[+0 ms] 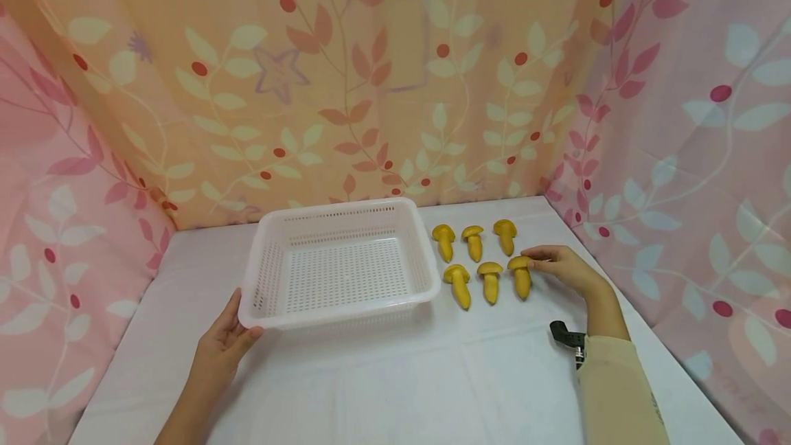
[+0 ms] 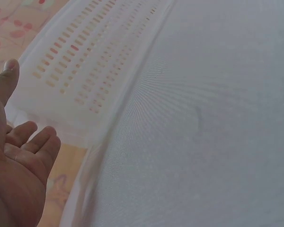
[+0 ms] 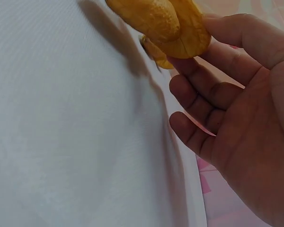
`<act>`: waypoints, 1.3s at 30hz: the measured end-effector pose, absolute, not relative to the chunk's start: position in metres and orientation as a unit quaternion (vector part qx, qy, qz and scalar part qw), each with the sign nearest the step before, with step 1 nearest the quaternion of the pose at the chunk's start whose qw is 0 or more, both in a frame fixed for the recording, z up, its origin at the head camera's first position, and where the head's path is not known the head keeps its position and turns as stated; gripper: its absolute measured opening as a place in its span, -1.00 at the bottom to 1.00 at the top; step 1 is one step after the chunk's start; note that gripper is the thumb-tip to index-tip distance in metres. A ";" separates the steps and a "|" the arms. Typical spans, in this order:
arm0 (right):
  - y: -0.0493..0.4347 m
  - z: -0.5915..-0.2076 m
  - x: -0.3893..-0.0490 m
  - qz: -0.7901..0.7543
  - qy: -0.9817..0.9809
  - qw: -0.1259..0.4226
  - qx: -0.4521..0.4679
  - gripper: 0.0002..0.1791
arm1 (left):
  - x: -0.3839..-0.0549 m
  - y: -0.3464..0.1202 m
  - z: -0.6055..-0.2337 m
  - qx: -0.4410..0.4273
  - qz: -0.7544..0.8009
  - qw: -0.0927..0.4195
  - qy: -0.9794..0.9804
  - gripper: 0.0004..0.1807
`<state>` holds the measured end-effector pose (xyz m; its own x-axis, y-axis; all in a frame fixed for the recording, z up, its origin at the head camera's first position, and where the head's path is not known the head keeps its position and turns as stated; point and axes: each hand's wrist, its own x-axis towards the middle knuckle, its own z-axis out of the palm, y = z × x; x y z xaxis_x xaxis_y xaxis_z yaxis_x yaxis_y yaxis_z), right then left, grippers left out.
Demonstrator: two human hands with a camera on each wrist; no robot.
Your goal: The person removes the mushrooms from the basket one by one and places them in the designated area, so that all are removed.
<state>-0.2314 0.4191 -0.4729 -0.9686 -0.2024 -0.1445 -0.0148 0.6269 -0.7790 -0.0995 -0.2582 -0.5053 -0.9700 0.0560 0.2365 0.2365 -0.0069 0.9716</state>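
A white plastic basket (image 1: 340, 325) with slotted walls stands on the table. My left hand (image 1: 224, 338) touches its near left corner, thumb along the front and fingers by the left side. In the left wrist view that hand (image 2: 19, 165) has its thumb and fingers spread against the basket wall (image 2: 61, 94). My right hand (image 1: 565, 268) pinches the cap of a yellow toy mushroom (image 1: 522, 280), the rightmost in the near row. Up close, thumb and forefinger of the right hand (image 3: 236, 94) hold the cap's edge of the mushroom (image 3: 156, 21); the other fingers are loosely bent.
Several more yellow mushrooms (image 1: 490, 283) lie in two rows right of the basket, stems toward me. A black device (image 1: 565, 335) shows beside the right sleeve (image 1: 618, 390). A white cloth (image 1: 395, 383) covers the table, and patterned curtains (image 1: 371, 88) enclose it.
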 end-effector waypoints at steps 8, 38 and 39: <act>0.429 -0.484 -0.237 -0.425 0.896 0.113 -0.056 -0.46 | -0.100 -0.255 -0.504 -0.100 -0.700 0.065 -0.704 -0.08; 0.435 -0.489 -0.235 -0.436 0.889 0.134 -0.041 -0.41 | -0.101 -0.252 -0.501 -0.108 -0.712 0.061 -0.691 -0.08; 0.435 -0.488 -0.235 -0.436 0.889 0.134 -0.042 -0.40 | -0.102 -0.252 -0.501 -0.108 -0.711 0.062 -0.692 -0.08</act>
